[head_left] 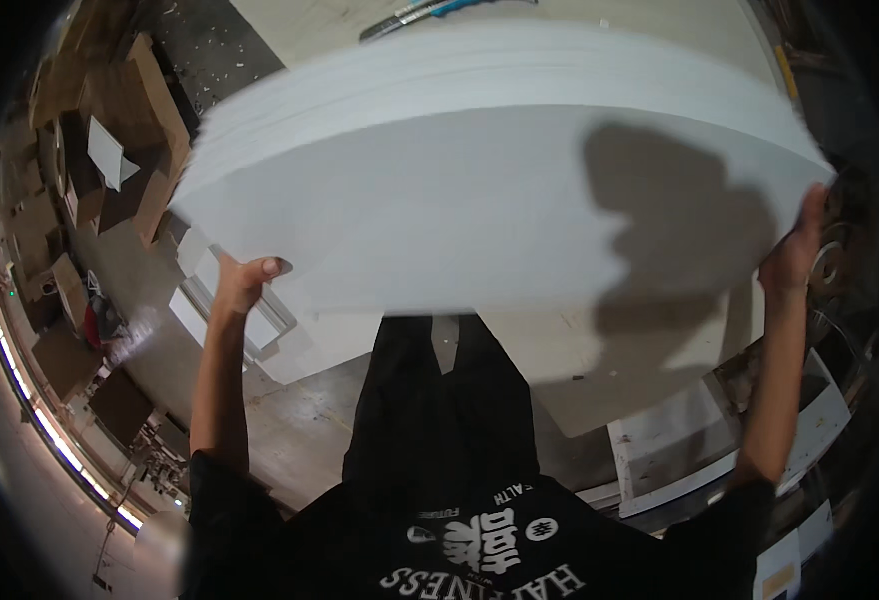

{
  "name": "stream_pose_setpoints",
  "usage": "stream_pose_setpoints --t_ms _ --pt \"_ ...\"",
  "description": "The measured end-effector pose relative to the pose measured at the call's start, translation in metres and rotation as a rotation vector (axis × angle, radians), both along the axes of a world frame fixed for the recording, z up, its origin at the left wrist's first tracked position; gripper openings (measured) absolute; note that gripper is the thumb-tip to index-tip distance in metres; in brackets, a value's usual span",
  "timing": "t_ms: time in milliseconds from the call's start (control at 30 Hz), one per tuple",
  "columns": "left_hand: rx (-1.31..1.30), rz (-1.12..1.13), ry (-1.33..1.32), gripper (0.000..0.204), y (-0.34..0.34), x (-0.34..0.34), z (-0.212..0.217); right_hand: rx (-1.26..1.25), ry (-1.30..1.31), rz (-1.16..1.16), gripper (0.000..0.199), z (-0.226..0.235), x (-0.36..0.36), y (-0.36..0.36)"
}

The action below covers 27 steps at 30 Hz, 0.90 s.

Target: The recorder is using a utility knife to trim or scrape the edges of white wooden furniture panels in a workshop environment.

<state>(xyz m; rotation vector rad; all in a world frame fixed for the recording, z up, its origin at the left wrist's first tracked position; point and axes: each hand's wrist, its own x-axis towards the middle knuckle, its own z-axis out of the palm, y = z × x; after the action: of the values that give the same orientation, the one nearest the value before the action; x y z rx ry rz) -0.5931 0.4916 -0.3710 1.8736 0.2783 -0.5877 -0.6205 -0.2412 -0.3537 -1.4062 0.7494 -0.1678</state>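
Observation:
A thick stack of large white sheets point(440, 200) spans the space in front of me, its many layers showing along the far edge. My left hand point(245, 282) grips the near left corner, thumb lying on top and fingers hidden beneath. At the right end, my right hand point(795, 250) is closed on the stack's side edge, with its fingers partly out of sight. The stack is tilted, and a dark shadow falls across its right half. Below it lies a pale tabletop point(335, 345); whether the stack touches it I cannot tell.
Beyond the stack, a long tool with blue and dark parts point(440, 12) lies on the table. White folded pieces point(200, 310) sit beside my left hand. Open cardboard boxes point(155, 120) stand on the floor at left. A white tray-like frame point(675, 445) is at lower right.

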Motion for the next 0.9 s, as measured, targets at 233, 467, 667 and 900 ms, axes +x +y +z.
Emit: stream_pose_setpoints --t_ms 233,467,667,900 --pt "-0.006 0.228 0.476 0.097 -0.085 -0.030 0.085 0.407 0.719 0.203 0.084 0.049 -0.072 0.037" --pt "0.025 0.244 0.748 0.084 -0.084 0.019 0.126 0.547 0.966 0.388 0.081 0.069 -0.062 0.027" --pt "-0.059 0.101 1.044 0.071 -0.072 0.117 0.096 0.639 0.950 0.600 0.067 0.047 -0.036 -0.011" --pt "-0.120 0.004 1.206 0.084 -0.056 0.161 0.078 0.556 0.704 0.231 0.035 0.044 -0.043 -0.005"
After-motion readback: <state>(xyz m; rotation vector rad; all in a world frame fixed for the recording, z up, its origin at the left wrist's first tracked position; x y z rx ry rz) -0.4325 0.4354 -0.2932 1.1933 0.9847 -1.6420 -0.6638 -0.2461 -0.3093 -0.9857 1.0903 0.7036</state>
